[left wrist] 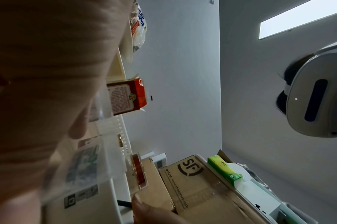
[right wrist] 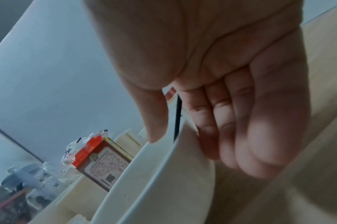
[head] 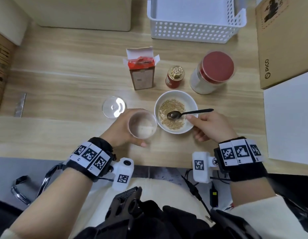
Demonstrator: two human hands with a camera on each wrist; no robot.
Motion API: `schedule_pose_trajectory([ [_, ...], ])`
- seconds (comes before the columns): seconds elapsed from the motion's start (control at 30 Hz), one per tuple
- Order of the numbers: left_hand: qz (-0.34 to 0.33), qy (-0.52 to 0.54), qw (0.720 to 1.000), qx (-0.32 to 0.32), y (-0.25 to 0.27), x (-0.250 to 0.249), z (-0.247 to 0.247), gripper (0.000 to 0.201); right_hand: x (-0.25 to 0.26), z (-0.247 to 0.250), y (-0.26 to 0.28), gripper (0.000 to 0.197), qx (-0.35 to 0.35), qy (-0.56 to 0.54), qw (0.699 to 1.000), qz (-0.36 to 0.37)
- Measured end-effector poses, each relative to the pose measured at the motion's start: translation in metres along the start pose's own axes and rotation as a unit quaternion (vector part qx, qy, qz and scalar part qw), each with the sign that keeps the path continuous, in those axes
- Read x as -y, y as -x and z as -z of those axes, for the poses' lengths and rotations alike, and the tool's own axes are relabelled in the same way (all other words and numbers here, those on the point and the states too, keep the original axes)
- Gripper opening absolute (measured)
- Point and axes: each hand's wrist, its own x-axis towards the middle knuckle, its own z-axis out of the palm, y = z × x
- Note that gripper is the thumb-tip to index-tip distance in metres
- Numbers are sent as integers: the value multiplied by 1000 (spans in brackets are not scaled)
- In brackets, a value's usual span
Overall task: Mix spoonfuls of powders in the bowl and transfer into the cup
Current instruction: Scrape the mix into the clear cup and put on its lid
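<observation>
A white bowl (head: 189,102) with a tan grainy mixture (head: 172,107) stands at the table's middle. A dark spoon (head: 192,112) lies in it, handle pointing right over the rim. My right hand (head: 201,125) grips the bowl's right rim, thumb on top and fingers against the outer wall. The right wrist view shows the thumb (right wrist: 154,121) inside the bowl's rim (right wrist: 154,174), fingers (right wrist: 230,128) outside and the spoon handle (right wrist: 178,115) between them. My left hand (head: 121,127) is wrapped round a clear cup (head: 142,125), upright just left of the bowl.
Behind the bowl stand an opened red-brown box (head: 142,75), a small red bottle with a gold cap (head: 174,77) and a large red-lidded jar (head: 213,71). A clear lid (head: 114,106) lies left of the cup. A white basket (head: 194,30) sits at the back, a cardboard box (head: 284,40) at right.
</observation>
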Motion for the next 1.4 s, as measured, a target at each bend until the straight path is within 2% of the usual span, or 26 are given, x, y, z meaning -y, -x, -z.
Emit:
schedule_pose_trajectory([
  [0.17,-17,-33,999,7,-5,13,-2,91,0,-5,-5,11,36,-82,996,-16],
  [0.4,32,-95,995,20,-7,6,-10,107,9,13,1,17,-10,-120,993,0],
  [0.53,73,-140,987,17,-19,-2,-20,112,34,37,22,22,-26,-151,987,54],
  [0.6,57,-173,983,21,-21,-4,-15,108,49,44,30,23,-17,-152,984,89],
  [0.63,24,-173,985,5,-19,-7,-9,100,57,46,34,24,-10,-148,983,106],
  [0.7,-49,-76,994,-64,-11,-24,9,81,71,47,39,24,3,-144,980,136],
  [0.77,-85,93,986,-108,-1,-49,28,61,83,44,42,24,14,-140,977,161],
  [0.8,-82,169,978,-93,2,-60,36,52,89,40,41,24,20,-137,975,173],
  [0.83,-69,230,969,-54,5,-69,43,51,95,36,41,24,28,-133,974,184],
  [0.9,-15,297,954,33,7,-83,50,69,106,25,40,23,41,-125,971,200],
  [0.93,-1,318,946,61,9,-89,51,71,110,20,40,21,44,-120,970,209],
  [0.97,2,336,939,67,10,-93,51,63,113,16,40,19,48,-112,968,219],
  [1.03,-9,355,934,26,13,-99,49,39,115,8,42,13,50,-102,962,249],
  [1.07,-17,349,937,-7,16,-100,48,34,115,6,44,9,41,-109,957,266],
  [1.13,-42,330,942,-52,22,-101,48,39,113,5,46,18,-14,-147,944,295],
  [1.17,-56,323,943,-54,25,-103,48,44,113,6,48,25,-47,-176,934,308],
  [1.23,-71,314,945,-55,29,-106,47,49,114,7,52,25,-93,-216,912,336],
  [1.4,-40,322,941,-98,26,-105,46,53,112,10,56,25,-107,-191,896,387],
])
